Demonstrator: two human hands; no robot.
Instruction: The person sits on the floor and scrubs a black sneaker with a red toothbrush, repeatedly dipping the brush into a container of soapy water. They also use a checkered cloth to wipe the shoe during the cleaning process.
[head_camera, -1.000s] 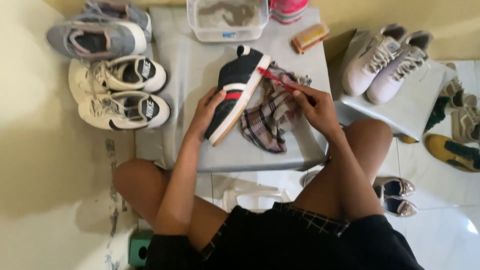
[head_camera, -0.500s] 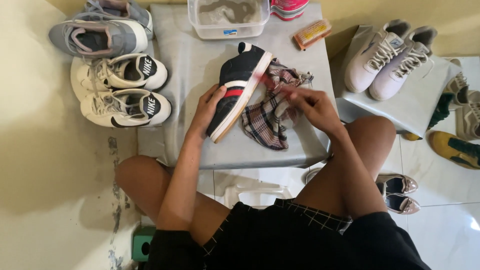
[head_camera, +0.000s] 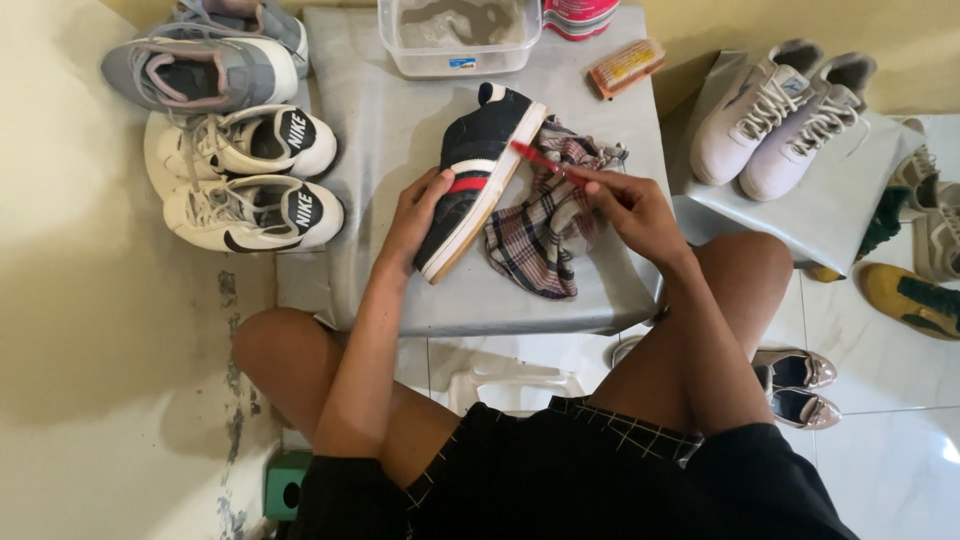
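From the head camera, looking straight down, the left hand (head_camera: 415, 215) is wrapped around the side of a dark sneaker (head_camera: 478, 175) with a red stripe and a white sole, holding it tipped on its edge on the grey desk (head_camera: 380, 110). The right hand (head_camera: 632, 205) is closed on a thin red brush (head_camera: 540, 160), whose head touches the white sole edge near the heel. A plaid cloth (head_camera: 545, 225) lies crumpled just beside the shoe, under the right wrist. At the far edge of the desk stands a clear plastic tub (head_camera: 460, 40) of cloudy water, with an orange scrub brush (head_camera: 625, 68) near it. Two white sneakers (head_camera: 250, 185) and a grey pair (head_camera: 205, 65) sit to the left, and a pale pair (head_camera: 785, 115) rests on a lower grey box to the right. The risk, as I judge it, is the shoe slipping: it balances on its narrow side, so a hard brush stroke could twist it out of the left hand's grip. A wide sweep of the right arm might also drag the cloth off the desk.
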